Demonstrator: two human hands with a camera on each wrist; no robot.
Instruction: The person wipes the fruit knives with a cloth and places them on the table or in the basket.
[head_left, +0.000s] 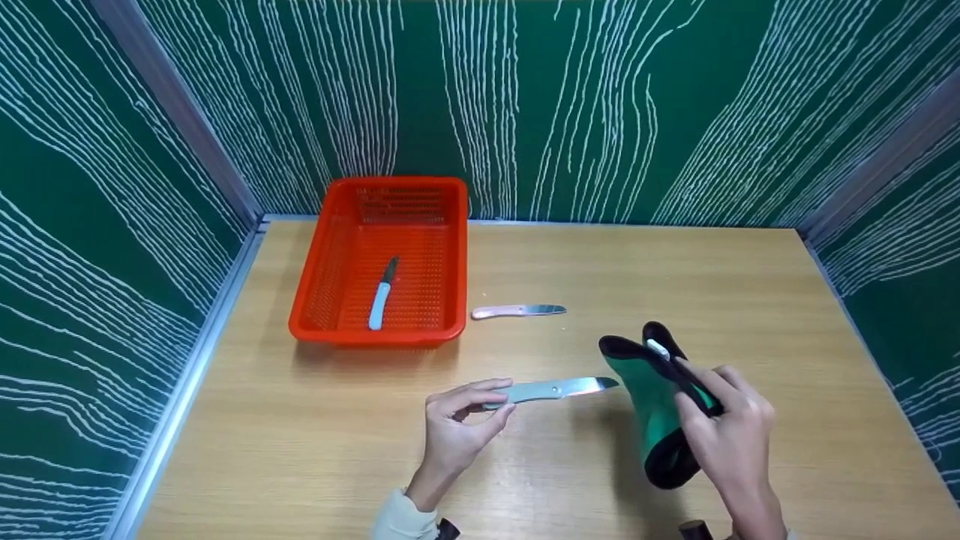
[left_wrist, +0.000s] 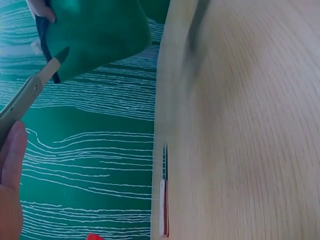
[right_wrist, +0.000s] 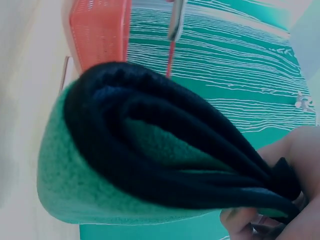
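Observation:
My left hand (head_left: 457, 431) pinches a knife (head_left: 536, 391) by its pale green handle, blade pointing right. In the left wrist view this knife (left_wrist: 31, 90) slants up, its dark tip in front of the green cloth. My right hand (head_left: 731, 420) grips a folded green cloth (head_left: 652, 397) with black edging, held above the table. A small white piece (head_left: 658, 349) shows at the cloth's upper edge. The right wrist view is mostly filled by the cloth's folded black border (right_wrist: 165, 185). Knife tip and cloth are close together; whether they touch I cannot tell.
Left of centre at the back stands a red plastic basket (head_left: 304, 326). Inside lies a knife with a light blue handle (head_left: 379, 304). A pink-handled knife (head_left: 517, 311) lies on the wooden table (head_left: 300, 450) beside the basket. Green walls with white lines (head_left: 480, 112) enclose the table.

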